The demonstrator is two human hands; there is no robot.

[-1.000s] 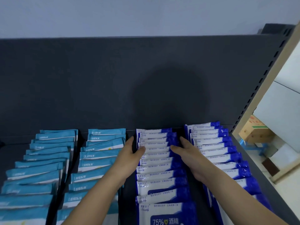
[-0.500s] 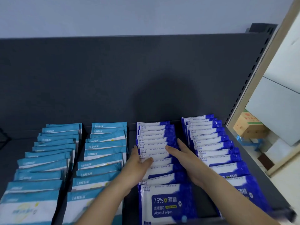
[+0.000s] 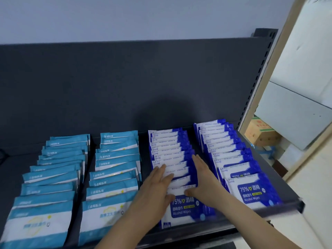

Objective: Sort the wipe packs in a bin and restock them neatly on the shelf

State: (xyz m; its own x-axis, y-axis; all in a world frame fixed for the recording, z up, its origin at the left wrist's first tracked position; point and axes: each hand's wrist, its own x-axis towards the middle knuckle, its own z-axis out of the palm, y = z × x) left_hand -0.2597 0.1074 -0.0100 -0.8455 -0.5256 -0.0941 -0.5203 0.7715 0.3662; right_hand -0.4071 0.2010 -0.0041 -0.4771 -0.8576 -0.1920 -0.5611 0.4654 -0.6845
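Near the shelf's (image 3: 251, 215) front edge, my left hand (image 3: 158, 186) and right hand (image 3: 201, 178) had slid forward from mid-row, fingers straight and together, flanking the third row of alcohol wipe packs (image 3: 168, 146). I judged that row nearly squared.

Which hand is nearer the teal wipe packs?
Left. The left hand rests at the left edge of the blue row, beside the teal wipe packs; the right hand lies on that row's right side, farther away.
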